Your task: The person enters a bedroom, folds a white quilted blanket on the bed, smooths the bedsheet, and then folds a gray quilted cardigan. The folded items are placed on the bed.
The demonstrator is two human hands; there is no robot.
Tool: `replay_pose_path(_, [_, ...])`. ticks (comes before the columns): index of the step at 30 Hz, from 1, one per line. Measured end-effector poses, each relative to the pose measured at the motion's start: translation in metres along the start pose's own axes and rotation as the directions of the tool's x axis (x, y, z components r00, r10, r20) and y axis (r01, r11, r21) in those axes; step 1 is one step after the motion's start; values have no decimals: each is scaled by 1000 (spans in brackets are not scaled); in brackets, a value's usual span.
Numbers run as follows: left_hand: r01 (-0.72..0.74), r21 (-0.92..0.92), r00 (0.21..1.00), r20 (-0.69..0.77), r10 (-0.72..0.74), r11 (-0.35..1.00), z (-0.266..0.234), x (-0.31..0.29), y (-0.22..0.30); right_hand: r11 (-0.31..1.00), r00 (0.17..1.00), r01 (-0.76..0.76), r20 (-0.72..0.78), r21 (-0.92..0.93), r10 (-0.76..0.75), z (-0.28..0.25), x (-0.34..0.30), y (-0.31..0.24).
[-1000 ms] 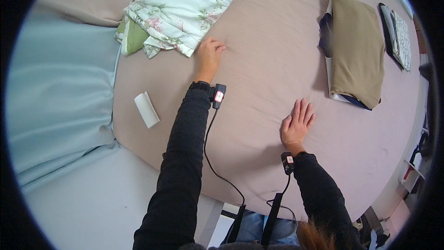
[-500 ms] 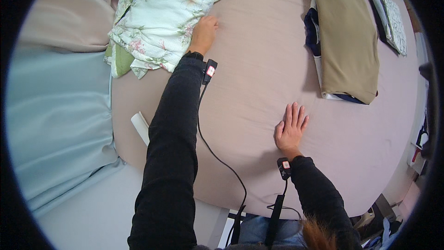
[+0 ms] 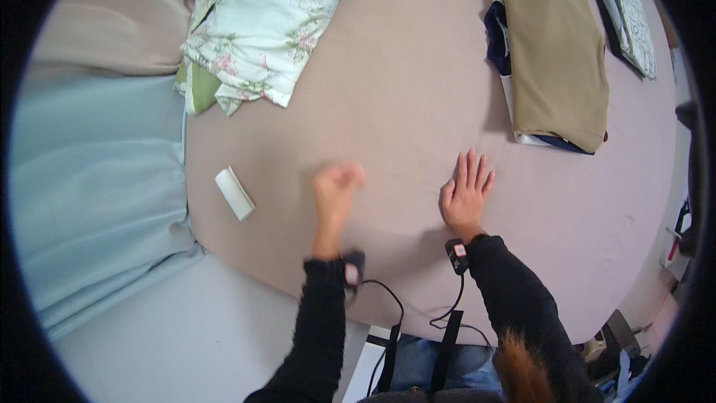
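Observation:
My right hand (image 3: 465, 195) lies flat on the pink sheet (image 3: 403, 89) with its fingers stretched out and holds nothing. Over the sheet, left of it, my left hand (image 3: 337, 180) is curled into a loose fist. Motion blurs its fingers, but I see nothing in them. Nearest to that hand, on the left, lies a small white oblong object (image 3: 235, 194) whose kind I cannot make out. Farther off at the upper left is a rumpled white floral cloth (image 3: 276, 30) with green parts. A folded tan garment (image 3: 556, 60) tops a stack at the upper right.
Beside the stack, at the far right, lies a smaller folded pile with a patterned white cloth (image 3: 634, 30). Light blue satiny fabric (image 3: 97, 186) and pinkish fabric (image 3: 112, 22) hang along the left side. Cables (image 3: 395, 295) run from devices on both my wrists.
My left hand has left the edge of the floral cloth and come back toward me. The white oblong object is now uncovered by my arm. My right hand stays flat on the sheet.

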State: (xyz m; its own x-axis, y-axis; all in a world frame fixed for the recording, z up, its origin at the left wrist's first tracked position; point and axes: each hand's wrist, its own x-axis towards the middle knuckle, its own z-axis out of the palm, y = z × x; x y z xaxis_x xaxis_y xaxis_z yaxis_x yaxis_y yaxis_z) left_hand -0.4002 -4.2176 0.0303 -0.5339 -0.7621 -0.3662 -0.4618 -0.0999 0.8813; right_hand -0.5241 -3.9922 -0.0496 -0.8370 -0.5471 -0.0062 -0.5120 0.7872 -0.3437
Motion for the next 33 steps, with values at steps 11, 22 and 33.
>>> replay_pose_path(11, [808,107,563,152,-812,580,-61,-493,-193,997,992,72,-105,-17,-73,3,-1,0])
replay_pose_path(22, [-88,640,954,275,-120,763,25,-324,-95,996,980,82,-182,-30,-86,12,0,1])
replay_pose_path(33, [-723,329,684,219,696,607,134,91,23,999,988,48,-146,-25,-51,9,1,0])
